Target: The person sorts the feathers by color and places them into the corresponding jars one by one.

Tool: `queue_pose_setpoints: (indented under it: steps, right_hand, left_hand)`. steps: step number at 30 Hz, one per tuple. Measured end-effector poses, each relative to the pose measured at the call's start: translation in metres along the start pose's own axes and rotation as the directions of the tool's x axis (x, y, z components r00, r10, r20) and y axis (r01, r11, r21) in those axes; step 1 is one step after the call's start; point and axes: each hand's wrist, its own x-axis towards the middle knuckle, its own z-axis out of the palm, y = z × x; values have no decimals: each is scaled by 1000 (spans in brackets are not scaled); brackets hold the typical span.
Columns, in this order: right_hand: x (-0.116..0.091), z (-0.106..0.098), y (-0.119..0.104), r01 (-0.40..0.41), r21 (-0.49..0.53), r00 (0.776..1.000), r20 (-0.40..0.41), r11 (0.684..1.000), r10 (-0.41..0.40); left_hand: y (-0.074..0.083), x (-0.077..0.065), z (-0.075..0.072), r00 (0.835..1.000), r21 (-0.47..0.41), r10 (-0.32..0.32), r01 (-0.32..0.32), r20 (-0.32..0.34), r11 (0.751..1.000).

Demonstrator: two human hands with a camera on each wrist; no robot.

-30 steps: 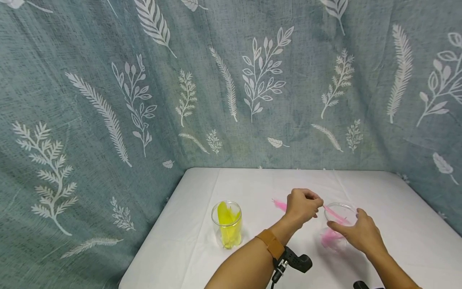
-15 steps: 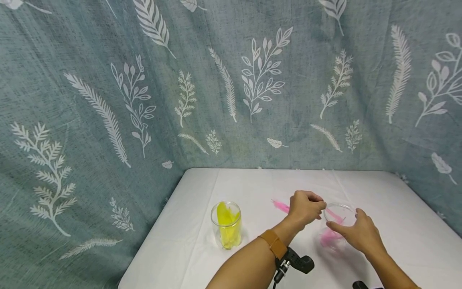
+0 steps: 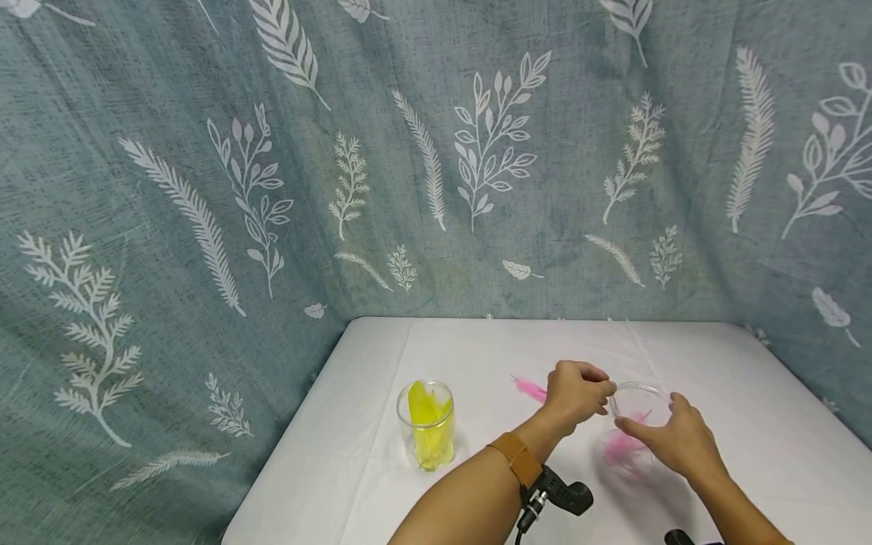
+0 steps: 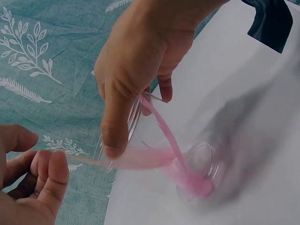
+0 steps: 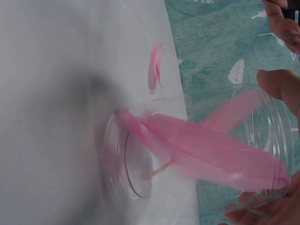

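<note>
My left hand (image 3: 575, 393) is at the left side of a clear jar's rim. In the left wrist view its fingers (image 4: 58, 166) pinch the thin quill of a pink feather (image 4: 145, 158), whose vane hangs inside the jar. My right hand (image 3: 681, 439) grips the clear jar (image 5: 206, 206) round its rim, thumb on the near side and fingers on the far side. Other pink feathers (image 5: 211, 150) lie inside the jar, slanting and crossing one another. One loose pink feather (image 3: 530, 389) lies on the table, partly hidden behind my left hand.
A second clear jar (image 3: 411, 446) holding yellow feathers (image 3: 431, 428) stands on the white-covered table (image 3: 354, 393), to the left. A green-blue curtain (image 3: 436, 166) with white leaf prints hangs behind and along the sides. A wrist camera (image 3: 562, 492) sits on my left wrist.
My left hand has shifted slightly right, and the pink feather it pinches has gone down into the jar. My right hand keeps its hold on the rim, nearly still.
</note>
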Motion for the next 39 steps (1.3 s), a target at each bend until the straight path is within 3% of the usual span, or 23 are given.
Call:
queue_pose_setpoints:
  steps: [15, 24, 39]
  right_hand:
    - [1, -2, -2, -38, 9, 999, 4, 999, 38]
    - [2, -2, -1, -44, 8, 999, 16, 999, 44]
    - [0, -1, -1, -29, 12, 999, 22, 1000, 29]
  left_hand:
    - [-1, 9, -16, 999, -10, 40, -40, -18, 999]
    - [-10, 16, -29, 997, 13, 20, -19, -74, 1000]
    - [-28, 23, -44, 989, 91, -55, 68, -137, 994]
